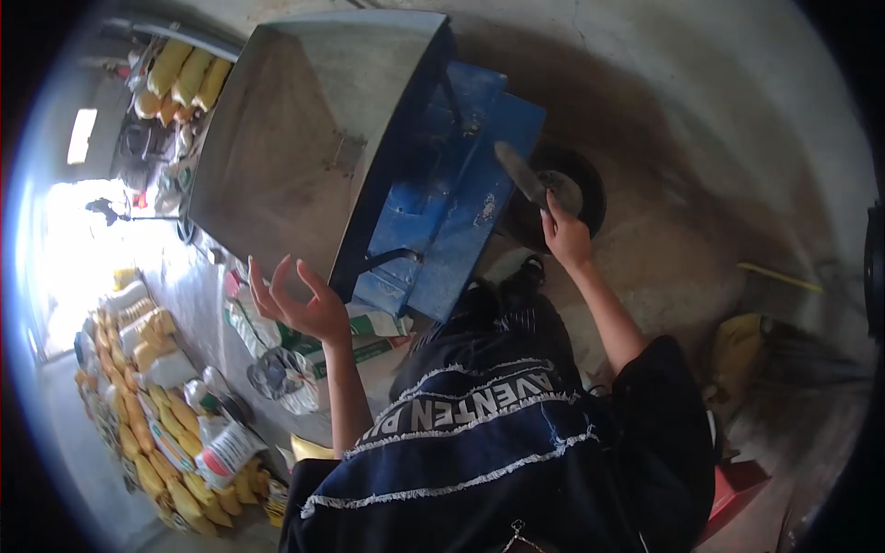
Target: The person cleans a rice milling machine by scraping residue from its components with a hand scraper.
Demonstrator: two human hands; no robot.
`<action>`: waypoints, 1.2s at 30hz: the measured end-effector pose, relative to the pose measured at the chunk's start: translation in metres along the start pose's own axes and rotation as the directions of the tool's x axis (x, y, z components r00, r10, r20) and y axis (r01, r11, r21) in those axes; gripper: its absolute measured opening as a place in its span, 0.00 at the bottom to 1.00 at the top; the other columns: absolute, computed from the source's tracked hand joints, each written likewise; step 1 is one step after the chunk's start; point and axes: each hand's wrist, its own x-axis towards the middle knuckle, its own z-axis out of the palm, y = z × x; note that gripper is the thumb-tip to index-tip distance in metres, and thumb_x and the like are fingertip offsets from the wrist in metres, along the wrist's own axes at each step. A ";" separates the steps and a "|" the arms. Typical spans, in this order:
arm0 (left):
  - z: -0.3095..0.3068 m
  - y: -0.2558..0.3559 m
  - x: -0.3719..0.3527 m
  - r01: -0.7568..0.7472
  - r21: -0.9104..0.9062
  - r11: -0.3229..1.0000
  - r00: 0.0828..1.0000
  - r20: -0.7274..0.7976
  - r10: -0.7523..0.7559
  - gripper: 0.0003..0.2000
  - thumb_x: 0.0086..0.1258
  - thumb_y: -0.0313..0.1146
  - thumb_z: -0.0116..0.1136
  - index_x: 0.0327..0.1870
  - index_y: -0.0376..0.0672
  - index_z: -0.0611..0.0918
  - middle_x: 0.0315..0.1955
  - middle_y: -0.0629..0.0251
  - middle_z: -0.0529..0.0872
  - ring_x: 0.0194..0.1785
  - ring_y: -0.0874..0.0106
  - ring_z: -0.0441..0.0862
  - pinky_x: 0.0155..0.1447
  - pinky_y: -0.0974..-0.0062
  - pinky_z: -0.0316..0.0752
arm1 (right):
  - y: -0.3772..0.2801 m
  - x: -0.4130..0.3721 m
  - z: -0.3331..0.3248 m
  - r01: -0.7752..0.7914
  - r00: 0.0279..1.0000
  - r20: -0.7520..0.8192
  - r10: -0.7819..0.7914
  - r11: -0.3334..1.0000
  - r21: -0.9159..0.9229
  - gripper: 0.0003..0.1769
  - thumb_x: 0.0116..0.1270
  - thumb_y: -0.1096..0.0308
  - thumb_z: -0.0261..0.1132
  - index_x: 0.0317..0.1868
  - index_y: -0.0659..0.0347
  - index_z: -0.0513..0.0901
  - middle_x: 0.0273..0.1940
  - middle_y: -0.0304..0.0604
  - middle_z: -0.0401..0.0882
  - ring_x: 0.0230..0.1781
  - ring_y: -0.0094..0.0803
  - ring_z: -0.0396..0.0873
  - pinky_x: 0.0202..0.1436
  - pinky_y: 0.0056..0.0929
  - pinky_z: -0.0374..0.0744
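Note:
My right hand (567, 238) is closed round the near end of a long, grey tool with a rounded tip (521, 173); its exact kind does not show. The tool slants up and left over the edge of a round black tub (595, 175), in which something grey shows. My left hand (304, 304) is raised, fingers apart and curled, with nothing in it. It is by the lower edge of a wide metal hopper (277, 120). A brownish layer seems to cover the hopper's inside. Below the hopper is the blue body of a machine (442, 203).
Stuffed yellow sacks (175, 415) lie stacked at the left, and more yellow sacks (189, 74) are at the top left. Bags (286, 369) lie on the floor near my left arm. A red container (733, 498) is at the lower right. A bare wall (719, 74) rises behind the machine.

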 end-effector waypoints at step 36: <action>-0.071 0.051 -0.139 0.514 -0.136 0.847 0.856 0.020 -0.516 0.29 0.62 0.32 0.55 0.67 0.45 0.65 0.68 0.51 0.59 0.71 0.55 0.54 0.70 0.58 0.48 | -0.095 -0.004 -0.034 0.577 0.396 0.642 -0.657 0.722 0.383 0.19 0.63 0.65 0.62 0.54 0.61 0.80 0.39 0.58 0.82 0.36 0.53 0.82 0.40 0.41 0.79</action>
